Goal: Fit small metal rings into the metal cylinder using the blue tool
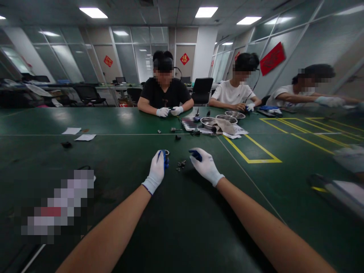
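On the green table point(159, 227), my left hand point(158, 167) wears a white glove with blue fingers, which are closed round a metal ring point(167, 152). Only part of the ring shows past the fingertips. My right hand point(203, 163), gloved alike, is to the right with thumb and fingers apart and nothing visible between them. Several small metal parts point(181, 165) lie in a loose group between my hands, touching neither. A small black part point(178, 137) sits farther back.
Metal bowls point(209, 122), a cloth point(226, 126) and papers stand beyond my right hand. A metal cylinder point(174, 130) lies mid-table. At left are a black piece point(66, 145) and a blurred-out object point(65, 201). People sit across and at right.
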`<state>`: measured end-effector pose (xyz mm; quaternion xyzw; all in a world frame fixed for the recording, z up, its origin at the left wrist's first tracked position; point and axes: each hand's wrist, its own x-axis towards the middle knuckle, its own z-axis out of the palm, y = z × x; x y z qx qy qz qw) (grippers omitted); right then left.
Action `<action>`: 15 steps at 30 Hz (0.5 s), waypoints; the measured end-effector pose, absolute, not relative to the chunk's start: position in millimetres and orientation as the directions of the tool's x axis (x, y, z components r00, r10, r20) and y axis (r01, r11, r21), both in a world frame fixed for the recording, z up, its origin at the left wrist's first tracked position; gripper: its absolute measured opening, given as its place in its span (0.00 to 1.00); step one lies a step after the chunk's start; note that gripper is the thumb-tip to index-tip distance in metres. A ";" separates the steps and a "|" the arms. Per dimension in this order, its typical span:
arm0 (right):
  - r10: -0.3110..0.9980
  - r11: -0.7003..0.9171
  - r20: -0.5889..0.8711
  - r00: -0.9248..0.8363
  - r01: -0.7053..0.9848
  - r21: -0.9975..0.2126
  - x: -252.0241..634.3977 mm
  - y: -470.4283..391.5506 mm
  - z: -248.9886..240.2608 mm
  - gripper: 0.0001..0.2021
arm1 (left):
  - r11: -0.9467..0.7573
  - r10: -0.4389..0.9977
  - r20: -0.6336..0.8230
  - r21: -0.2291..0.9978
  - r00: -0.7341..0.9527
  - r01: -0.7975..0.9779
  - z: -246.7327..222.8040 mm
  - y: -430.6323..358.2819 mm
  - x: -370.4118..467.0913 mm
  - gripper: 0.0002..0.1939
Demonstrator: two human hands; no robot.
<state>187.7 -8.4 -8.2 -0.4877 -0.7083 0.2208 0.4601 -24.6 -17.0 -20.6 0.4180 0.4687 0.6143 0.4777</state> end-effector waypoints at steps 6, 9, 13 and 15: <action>0.882 0.449 0.381 -0.278 0.742 -0.499 177.9 -19.7 -21.9 0.14 | -0.143 0.987 0.133 0.983 -0.095 -0.114 -14.6 -23.9 -19.9 0.20; 0.905 0.406 0.317 -0.283 0.796 -0.448 171.0 -17.3 -17.9 0.12 | -0.112 0.990 0.099 0.986 -0.099 -0.127 -12.7 -23.6 -18.2 0.18; 0.910 0.396 0.298 -0.288 0.816 -0.420 172.4 -12.5 -16.6 0.09 | -0.100 0.991 0.086 0.984 -0.098 -0.150 -11.6 -22.6 -18.2 0.16; 0.908 0.397 0.305 -0.286 0.818 -0.415 173.7 -10.9 -18.6 0.08 | -0.108 0.991 0.094 0.982 -0.099 -0.152 -11.6 -22.4 -18.4 0.16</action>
